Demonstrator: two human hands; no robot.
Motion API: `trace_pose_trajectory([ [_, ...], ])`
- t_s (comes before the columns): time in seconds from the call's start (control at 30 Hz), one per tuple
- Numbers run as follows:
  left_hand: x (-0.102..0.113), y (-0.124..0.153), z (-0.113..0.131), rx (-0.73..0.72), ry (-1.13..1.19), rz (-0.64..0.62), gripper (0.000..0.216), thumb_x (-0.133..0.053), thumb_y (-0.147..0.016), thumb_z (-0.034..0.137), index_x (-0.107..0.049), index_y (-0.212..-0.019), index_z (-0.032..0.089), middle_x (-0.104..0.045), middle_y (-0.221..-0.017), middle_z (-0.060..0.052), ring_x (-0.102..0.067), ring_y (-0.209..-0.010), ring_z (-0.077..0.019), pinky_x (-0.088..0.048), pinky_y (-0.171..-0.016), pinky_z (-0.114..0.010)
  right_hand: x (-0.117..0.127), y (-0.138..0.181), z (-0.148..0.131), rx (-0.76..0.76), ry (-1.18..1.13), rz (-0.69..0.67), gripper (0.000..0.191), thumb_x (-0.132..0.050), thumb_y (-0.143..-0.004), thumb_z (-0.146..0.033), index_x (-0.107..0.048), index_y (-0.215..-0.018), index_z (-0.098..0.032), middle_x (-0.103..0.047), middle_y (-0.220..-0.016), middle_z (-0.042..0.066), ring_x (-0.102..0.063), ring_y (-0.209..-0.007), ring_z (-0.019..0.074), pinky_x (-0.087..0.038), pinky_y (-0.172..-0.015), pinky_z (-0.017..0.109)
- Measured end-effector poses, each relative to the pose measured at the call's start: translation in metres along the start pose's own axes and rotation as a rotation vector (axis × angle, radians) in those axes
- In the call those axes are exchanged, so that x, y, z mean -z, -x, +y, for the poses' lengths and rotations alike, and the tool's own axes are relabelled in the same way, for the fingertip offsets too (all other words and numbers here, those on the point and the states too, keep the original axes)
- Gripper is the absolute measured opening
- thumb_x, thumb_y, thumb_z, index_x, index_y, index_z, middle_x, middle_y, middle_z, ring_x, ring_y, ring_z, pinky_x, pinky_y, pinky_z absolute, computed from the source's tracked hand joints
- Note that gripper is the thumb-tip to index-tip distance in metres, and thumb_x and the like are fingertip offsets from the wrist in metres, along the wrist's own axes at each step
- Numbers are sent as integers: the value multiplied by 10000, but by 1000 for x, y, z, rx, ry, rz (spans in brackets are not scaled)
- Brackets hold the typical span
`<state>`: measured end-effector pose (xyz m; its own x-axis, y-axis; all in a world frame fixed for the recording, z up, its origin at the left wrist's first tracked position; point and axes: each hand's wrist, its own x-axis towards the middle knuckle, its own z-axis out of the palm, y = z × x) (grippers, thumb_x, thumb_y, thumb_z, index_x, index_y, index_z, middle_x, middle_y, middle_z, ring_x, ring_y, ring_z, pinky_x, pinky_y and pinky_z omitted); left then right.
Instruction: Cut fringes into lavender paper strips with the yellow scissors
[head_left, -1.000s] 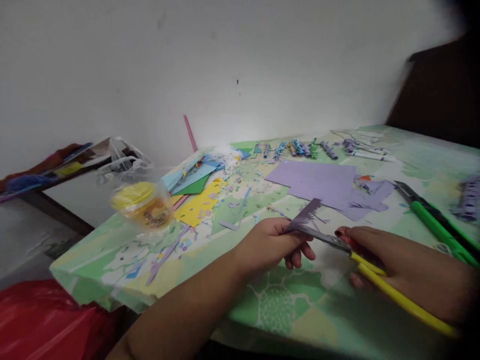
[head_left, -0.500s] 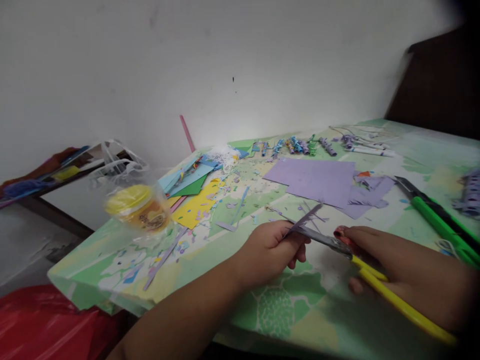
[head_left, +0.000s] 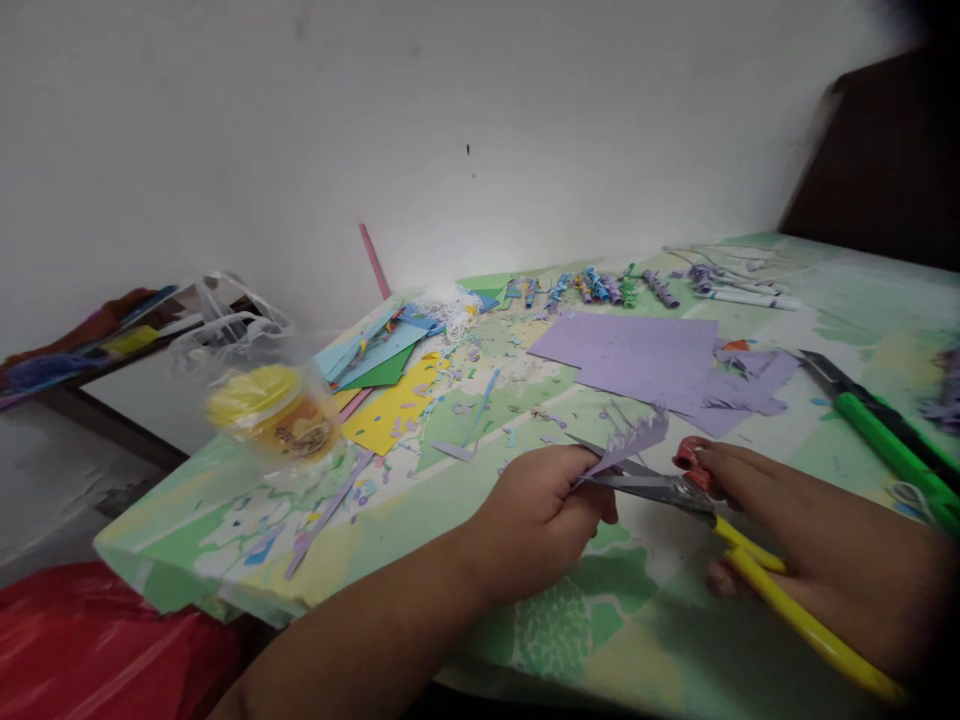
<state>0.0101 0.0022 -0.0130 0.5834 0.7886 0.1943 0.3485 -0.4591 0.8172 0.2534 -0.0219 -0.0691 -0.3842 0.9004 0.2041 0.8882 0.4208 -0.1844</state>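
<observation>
My left hand (head_left: 544, 510) pinches a fringed purple paper strip (head_left: 634, 437), whose cut edge curls up to the right. Scissors (head_left: 780, 590) with yellow handles are in my right hand (head_left: 817, 540), their blades parted around the strip close to my left fingers. Something small, red and rolled (head_left: 694, 462) shows at the fingers of my right hand; I cannot make out what it is. Behind the hands lie purple paper sheets (head_left: 630, 350), with notched purple scraps at their right end.
A green box cutter (head_left: 889, 440) lies at the right. Along the back are several fringed paper rolls (head_left: 596, 285), markers (head_left: 754, 298) and white string (head_left: 454, 310). A bagged yellow-lidded tub (head_left: 274, 410) stands left, near coloured sheets (head_left: 390, 410). Paper bits litter the tablecloth.
The scissor blades have opened from nearly closed. The purple strip has turned so its fringe shows more broadly. Both hands stay in about the same place.
</observation>
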Motion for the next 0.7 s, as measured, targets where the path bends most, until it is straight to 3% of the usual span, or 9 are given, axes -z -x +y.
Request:
trace_pose_trajectory([
  [0.27,1,-2,3,130,73,-88,206,-409,-772,118,-538,-615,148,-479,-521,39,-449,-509,-67,-343,-521,-189,11,-3,-13,-62,-139,-75,622,-483,-735,-563,-422,-1241,-206,-512,-1291,177,-459,-1193,369,-413,-946,489],
  [0.43,3,-3,3,139,104,-122,209,-411,-760,86,-523,-594,146,-466,-518,49,-440,-508,-56,-344,-533,-180,19,-5,-20,-100,-269,-135,546,-557,-709,-494,-476,-1169,-211,-597,-1174,129,-550,-1064,322,-422,-928,442],
  [0.7,1,-2,5,189,169,-134,207,-403,-769,107,-517,-602,147,-459,-522,45,-441,-500,-57,-342,-514,-182,11,-1,-15,-89,-117,-92,616,-526,-715,-535,-441,-1241,-225,-557,-1256,149,-514,-1146,350,-451,-915,444],
])
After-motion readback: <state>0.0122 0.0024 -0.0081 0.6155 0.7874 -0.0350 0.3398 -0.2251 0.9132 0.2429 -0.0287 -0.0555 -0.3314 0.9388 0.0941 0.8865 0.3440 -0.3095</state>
